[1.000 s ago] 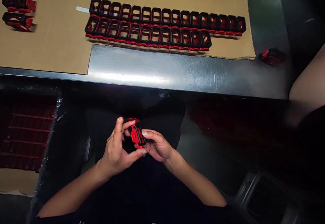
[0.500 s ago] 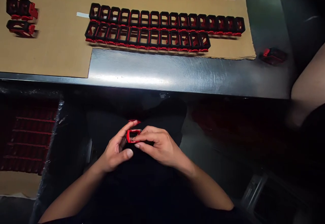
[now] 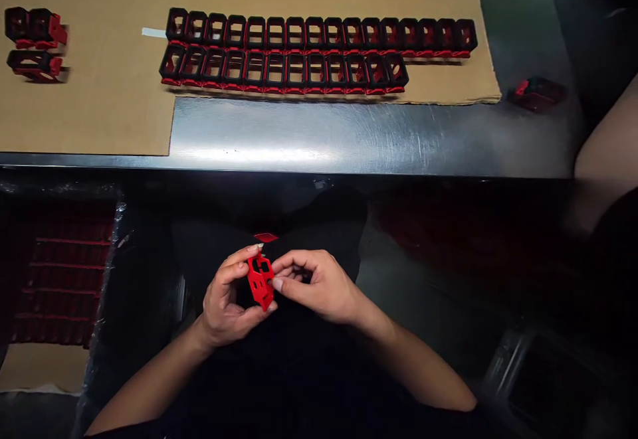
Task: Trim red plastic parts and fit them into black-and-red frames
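Note:
Over my lap, my left hand point(image 3: 226, 303) pinches a small red plastic part point(image 3: 260, 282) with cut-outs, thumb below and forefinger above. My right hand point(image 3: 314, 286) is curled close beside it, its thumb and fingertips touching the part's right edge. Another red piece point(image 3: 265, 236) lies on the dark cloth just above my hands. On the cardboard sheet point(image 3: 109, 93) stand two long rows of black-and-red frame parts point(image 3: 299, 54).
A steel table edge point(image 3: 323, 140) runs across in front of me. Three more black-and-red parts point(image 3: 32, 44) sit at the far left, and one lone part point(image 3: 535, 92) at the right. A crate of red parts point(image 3: 54, 279) is at my lower left. Another person's arm point(image 3: 605, 153) shows at the right edge.
The part turned in my fingers, from showing a black-and-red side to a flat red face. My right hand moved from under it to its right side.

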Demonstrator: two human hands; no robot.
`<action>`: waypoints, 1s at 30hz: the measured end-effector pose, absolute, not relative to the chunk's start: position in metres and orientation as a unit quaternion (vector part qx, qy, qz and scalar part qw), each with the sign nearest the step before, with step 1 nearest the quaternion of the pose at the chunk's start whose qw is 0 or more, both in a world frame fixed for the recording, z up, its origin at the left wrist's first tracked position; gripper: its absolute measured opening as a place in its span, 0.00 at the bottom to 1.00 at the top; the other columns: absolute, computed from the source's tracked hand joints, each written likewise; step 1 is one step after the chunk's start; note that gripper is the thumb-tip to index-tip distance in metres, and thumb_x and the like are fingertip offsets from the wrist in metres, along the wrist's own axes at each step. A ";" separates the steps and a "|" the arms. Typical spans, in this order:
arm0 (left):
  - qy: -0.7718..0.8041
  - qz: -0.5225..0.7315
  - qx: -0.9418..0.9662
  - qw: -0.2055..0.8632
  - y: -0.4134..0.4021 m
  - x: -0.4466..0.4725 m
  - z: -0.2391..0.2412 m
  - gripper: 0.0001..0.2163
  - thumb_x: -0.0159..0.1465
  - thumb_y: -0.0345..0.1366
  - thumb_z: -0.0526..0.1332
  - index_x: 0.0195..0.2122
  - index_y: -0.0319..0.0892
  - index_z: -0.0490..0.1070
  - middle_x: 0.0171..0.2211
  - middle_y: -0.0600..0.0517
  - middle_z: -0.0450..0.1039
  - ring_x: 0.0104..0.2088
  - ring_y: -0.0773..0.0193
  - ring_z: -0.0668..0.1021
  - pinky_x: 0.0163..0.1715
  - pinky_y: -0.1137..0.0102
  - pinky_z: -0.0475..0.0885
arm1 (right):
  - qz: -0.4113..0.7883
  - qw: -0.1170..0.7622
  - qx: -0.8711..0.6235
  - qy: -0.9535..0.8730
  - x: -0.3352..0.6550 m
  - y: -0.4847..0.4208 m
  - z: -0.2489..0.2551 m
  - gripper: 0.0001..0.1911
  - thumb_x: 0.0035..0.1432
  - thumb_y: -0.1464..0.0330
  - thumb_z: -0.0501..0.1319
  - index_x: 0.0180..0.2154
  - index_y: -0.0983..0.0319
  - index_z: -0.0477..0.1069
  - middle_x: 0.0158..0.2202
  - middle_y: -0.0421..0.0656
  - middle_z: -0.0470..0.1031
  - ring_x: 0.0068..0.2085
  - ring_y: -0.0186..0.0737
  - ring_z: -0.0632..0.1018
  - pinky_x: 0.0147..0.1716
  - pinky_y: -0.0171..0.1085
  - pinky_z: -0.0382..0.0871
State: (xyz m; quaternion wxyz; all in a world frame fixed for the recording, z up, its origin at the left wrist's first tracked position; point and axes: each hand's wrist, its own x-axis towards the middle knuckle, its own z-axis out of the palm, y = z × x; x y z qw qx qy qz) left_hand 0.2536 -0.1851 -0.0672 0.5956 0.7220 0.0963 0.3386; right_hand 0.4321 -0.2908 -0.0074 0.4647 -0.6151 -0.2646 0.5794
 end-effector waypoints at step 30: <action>0.142 0.328 0.789 0.500 -0.188 0.252 -0.069 0.41 0.52 0.24 0.74 0.65 0.47 0.59 0.62 0.38 0.66 0.61 0.45 0.75 0.55 0.47 0.77 | 0.654 0.531 -0.527 -0.116 0.419 -0.295 -0.032 0.14 0.53 0.60 0.71 0.36 0.65 0.78 0.28 0.41 0.78 0.29 0.34 0.76 0.33 0.36 0.69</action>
